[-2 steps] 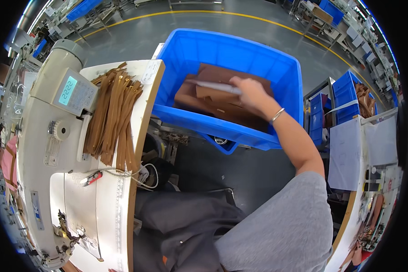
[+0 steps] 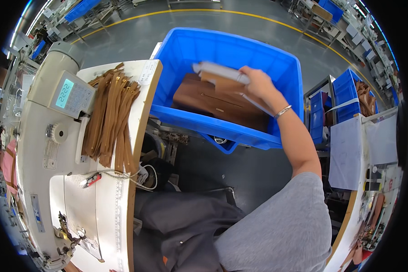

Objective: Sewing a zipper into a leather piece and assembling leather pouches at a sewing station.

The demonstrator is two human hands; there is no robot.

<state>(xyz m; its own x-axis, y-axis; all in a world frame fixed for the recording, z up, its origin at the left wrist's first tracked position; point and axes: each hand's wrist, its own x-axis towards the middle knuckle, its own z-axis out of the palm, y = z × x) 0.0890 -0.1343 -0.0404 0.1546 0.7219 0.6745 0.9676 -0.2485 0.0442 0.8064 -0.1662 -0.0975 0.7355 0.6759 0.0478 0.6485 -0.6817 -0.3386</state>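
My right hand [image 2: 257, 82], with a metal bracelet at the wrist, grips a stack of grey-white and brown flat pieces [image 2: 220, 75] inside a blue plastic crate [image 2: 217, 132]. Under it lie brown leather-like pieces [image 2: 199, 102], partly hidden and slightly blurred. A sliver of my left hand [image 2: 114, 270] shows at the bottom edge on the white sewing table [image 2: 109, 222]; its fingers are too cut off to make out.
A sewing machine [image 2: 34, 154] stands at left, with brown zippers [image 2: 109, 113], white cord and a small red-handled tool [image 2: 90, 180] on its table. At right are further blue crates [image 2: 344, 104] and another workbench [image 2: 344, 154]. Grey floor [image 2: 204, 172] lies below the crate.
My right hand has moved slightly up and right, raising and tilting the held flat pieces, so more of the brown piece below shows at the crate's left.
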